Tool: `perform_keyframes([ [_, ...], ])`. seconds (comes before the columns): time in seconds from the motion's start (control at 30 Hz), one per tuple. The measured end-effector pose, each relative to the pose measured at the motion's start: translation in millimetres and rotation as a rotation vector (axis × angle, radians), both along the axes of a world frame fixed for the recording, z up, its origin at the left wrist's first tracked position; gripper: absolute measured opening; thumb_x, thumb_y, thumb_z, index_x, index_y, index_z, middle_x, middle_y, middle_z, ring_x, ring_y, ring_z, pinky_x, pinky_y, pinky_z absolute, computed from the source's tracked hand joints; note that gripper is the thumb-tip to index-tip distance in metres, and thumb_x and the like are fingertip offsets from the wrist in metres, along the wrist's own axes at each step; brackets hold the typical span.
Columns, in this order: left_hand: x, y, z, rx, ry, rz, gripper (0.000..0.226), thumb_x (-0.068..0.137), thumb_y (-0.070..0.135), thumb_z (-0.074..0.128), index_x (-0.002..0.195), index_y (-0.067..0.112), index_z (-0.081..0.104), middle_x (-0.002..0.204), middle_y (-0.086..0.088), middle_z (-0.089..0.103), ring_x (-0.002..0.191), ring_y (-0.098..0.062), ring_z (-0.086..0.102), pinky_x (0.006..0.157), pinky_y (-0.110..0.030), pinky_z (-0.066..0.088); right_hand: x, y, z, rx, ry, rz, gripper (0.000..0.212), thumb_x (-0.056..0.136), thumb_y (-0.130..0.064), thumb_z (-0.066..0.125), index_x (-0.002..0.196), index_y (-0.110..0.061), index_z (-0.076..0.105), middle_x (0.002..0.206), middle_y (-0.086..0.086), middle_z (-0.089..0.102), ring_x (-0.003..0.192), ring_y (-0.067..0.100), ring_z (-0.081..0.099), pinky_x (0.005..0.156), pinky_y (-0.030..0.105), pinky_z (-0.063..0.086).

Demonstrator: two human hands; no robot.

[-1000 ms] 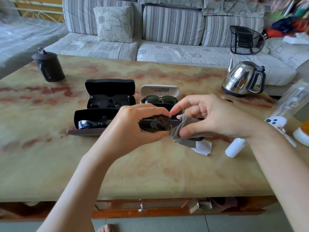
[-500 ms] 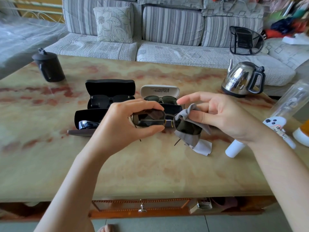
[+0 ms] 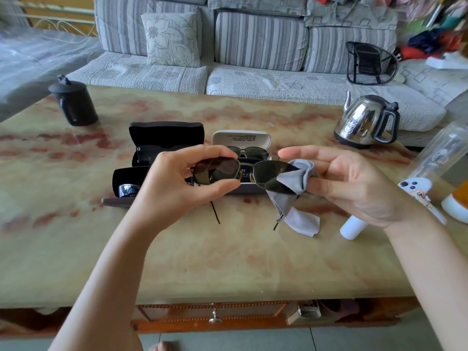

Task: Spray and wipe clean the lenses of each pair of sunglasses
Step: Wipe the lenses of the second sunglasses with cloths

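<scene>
Glossy dark-lensed sunglasses (image 3: 243, 173), soft matt cloth (image 3: 296, 198), polished marble-look table (image 3: 177, 249), shiny metal kettle (image 3: 362, 120).

Marble table (image 3: 228, 262): cases (image 3: 166, 134), kettle (image 3: 364, 120), spray bottle (image 3: 353, 228)

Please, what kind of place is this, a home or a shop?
Most likely a home living room: a striped sofa with a cushion stands behind a marble-look coffee table, which carries an electric kettle.

Spray bottle (image 3: 353, 228) partly behind right hand (image 3: 354, 183)
</scene>
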State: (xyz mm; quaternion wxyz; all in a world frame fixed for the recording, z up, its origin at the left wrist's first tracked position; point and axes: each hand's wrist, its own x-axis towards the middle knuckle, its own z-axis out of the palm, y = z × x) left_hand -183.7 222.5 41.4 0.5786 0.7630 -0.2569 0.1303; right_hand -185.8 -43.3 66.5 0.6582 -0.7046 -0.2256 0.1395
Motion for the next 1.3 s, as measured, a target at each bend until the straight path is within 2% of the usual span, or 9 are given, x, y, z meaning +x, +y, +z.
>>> perform_keyframes([
  [0.27,-3.2,-2.6,-0.5,-0.032,0.075,0.013,0.035,0.064,0.028,0.088,0.093,0.037,0.070,0.091,0.016,0.074,0.084,0.004,0.067,0.084,-0.012,0.049,1.6,1.1,-1.2,-0.003,-0.063,-0.045,0.045,0.067,-0.024,0.080,0.111,-0.026,0.071,0.098,0.004,0.074,0.091,0.017,0.069,0.084,0.035,0.056],
  [0.43,-0.8,-6.1,-2.2,0.006,0.192,-0.054,0.028,0.069,0.024,0.079,0.094,0.028,0.068,0.092,0.011,0.074,0.090,-0.003,0.068,0.089,-0.019,0.051,2.0,2.4,-2.5,0.034,-0.107,-0.101,0.033,0.073,-0.035,0.073,0.106,-0.028,0.073,0.094,-0.004,0.075,0.086,0.010,0.068,0.078,0.020,0.053],
  [0.57,-2.9,-9.0,-0.3,0.036,0.325,-0.219,0.028,0.072,0.026,0.077,0.096,0.017,0.067,0.096,0.002,0.075,0.096,-0.012,0.069,0.089,-0.021,0.050,6.4,4.6,-3.6,0.026,-0.132,-0.144,0.030,0.079,-0.033,0.062,0.106,-0.027,0.073,0.097,0.001,0.075,0.091,0.014,0.067,0.083,0.022,0.053],
  [0.67,1.8,-18.8,2.3,0.030,0.485,-0.217,0.010,0.085,0.021,0.070,0.083,0.013,0.074,0.083,-0.001,0.075,0.081,-0.014,0.071,0.090,-0.034,0.054,8.6,9.7,-1.6,0.045,-0.136,-0.147,0.030,0.083,-0.029,0.057,0.108,-0.020,0.070,0.097,0.000,0.075,0.094,0.012,0.068,0.087,0.024,0.053],
  [0.77,1.0,-17.9,3.8,-0.048,0.519,-0.206,0.033,0.088,0.032,0.052,0.080,0.006,0.072,0.081,-0.005,0.074,0.075,-0.016,0.069,0.081,-0.032,0.057,9.2,16.7,-0.4,0.021,-0.154,-0.150,0.029,0.086,-0.022,0.051,0.111,-0.013,0.064,0.094,-0.004,0.075,0.092,0.008,0.068,0.083,0.019,0.052],
  [0.97,-5.2,-9.3,3.9,0.017,0.576,-0.240,0.020,0.085,0.032,0.068,0.079,0.016,0.077,0.088,-0.005,0.074,0.084,-0.018,0.068,0.090,-0.036,0.053,8.8,23.5,-2.7,-0.096,-0.216,-0.180,0.025,0.093,-0.021,0.048,0.110,-0.017,0.066,0.096,-0.006,0.074,0.094,0.007,0.068,0.086,0.017,0.051],
  [1.1,-7.5,-10.9,4.6,-0.125,0.679,-0.210,0.018,0.081,0.028,0.066,0.074,0.014,0.075,0.081,-0.004,0.069,0.078,-0.015,0.068,0.101,-0.052,0.047,5.3,20.1,-6.6,-0.148,-0.325,-0.364,0.027,0.099,-0.021,0.044,0.116,-0.022,0.066,0.104,-0.013,0.072,0.104,0.003,0.064,0.096,0.020,0.046],
  [1.23,-11.0,-19.8,7.6,-0.319,0.775,-0.135,0.017,0.075,0.029,0.064,0.064,0.019,0.073,0.064,0.004,0.064,0.061,-0.008,0.064,0.103,-0.052,0.045,-11.9,12.7,-15.6,-0.160,-0.356,-0.501,0.030,0.101,-0.027,0.042,0.121,-0.027,0.064,0.111,-0.019,0.069,0.115,-0.001,0.058,0.103,0.021,0.040],
  [1.3,-12.0,-23.5,7.9,-0.361,0.761,-0.069,0.022,0.081,0.026,0.061,0.063,0.020,0.073,0.062,0.007,0.063,0.062,-0.006,0.062,0.103,-0.050,0.046,-28.2,15.0,-20.4,-0.185,-0.365,-0.511,0.029,0.099,-0.029,0.043,0.119,-0.031,0.064,0.108,-0.024,0.069,0.107,-0.009,0.059,0.095,0.016,0.042],
])
